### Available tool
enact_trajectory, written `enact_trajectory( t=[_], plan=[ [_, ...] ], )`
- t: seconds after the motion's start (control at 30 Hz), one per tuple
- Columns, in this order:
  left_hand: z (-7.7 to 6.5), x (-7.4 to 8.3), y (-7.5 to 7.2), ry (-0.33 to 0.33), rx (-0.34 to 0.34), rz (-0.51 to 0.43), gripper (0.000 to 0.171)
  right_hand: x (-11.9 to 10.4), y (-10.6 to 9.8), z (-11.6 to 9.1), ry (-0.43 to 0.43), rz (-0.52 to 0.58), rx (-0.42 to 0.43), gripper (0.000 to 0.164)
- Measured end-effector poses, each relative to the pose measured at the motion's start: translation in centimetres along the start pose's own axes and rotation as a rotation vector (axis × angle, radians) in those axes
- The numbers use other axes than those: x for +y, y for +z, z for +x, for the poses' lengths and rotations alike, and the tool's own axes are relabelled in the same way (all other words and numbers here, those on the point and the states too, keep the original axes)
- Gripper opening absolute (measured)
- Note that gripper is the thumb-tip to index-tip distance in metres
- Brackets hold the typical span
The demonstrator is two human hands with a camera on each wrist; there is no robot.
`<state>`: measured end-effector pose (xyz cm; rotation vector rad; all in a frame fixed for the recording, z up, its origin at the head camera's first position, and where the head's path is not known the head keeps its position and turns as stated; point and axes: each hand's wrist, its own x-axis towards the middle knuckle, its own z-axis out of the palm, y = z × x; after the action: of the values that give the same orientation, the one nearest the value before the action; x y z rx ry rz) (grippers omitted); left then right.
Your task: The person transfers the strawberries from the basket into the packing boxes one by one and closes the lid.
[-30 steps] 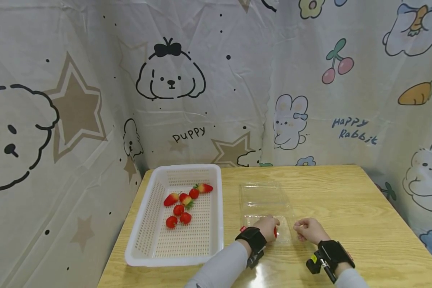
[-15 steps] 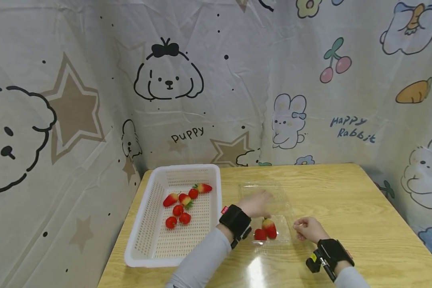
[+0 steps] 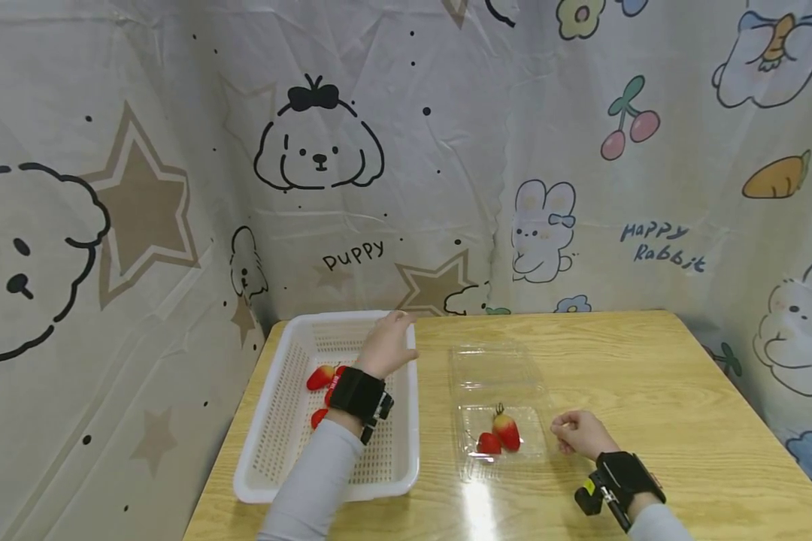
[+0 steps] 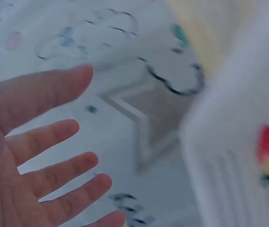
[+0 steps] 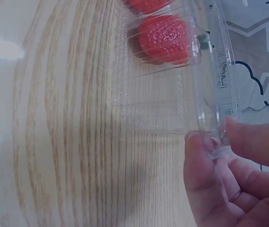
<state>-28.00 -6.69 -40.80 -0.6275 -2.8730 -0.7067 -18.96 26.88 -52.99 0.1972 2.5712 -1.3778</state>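
My left hand (image 3: 387,347), fingers spread and holding nothing, is over the far right part of the white plastic basket (image 3: 413,428). In the basket a red-yellow strawberry (image 3: 320,378) and a round red fruit (image 3: 318,418) show; the hand and wrist hide other fruit. To the right stands a clear plastic clamshell box (image 3: 534,447), its lid (image 3: 490,366) laid back. Inside are a strawberry (image 3: 507,433) and a smaller round red fruit (image 3: 489,443) with a thin stem. My right hand (image 3: 582,433) pinches the box's edge between thumb and fingers, clearest in the right wrist view.
Basket and box stand side by side on a wood-grain table (image 3: 616,361). A printed cloth (image 3: 446,188) hangs behind the table and along its sides. Bare tabletop lies right of the box.
The left hand has moved from the box, where it left the strawberry beside the round red fruit, up and left over the basket, fingers spread. The right hand has stayed at the box edge.
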Motion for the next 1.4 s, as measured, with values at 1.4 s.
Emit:
enact_trajectory(
  t=[1.4],
  plan=[
    [-5.5,-10.2,7.6,-0.278,-0.236,0.237,0.006,0.1,0.1,0.2,0.008,0.013,0.007,0.016]
  ],
)
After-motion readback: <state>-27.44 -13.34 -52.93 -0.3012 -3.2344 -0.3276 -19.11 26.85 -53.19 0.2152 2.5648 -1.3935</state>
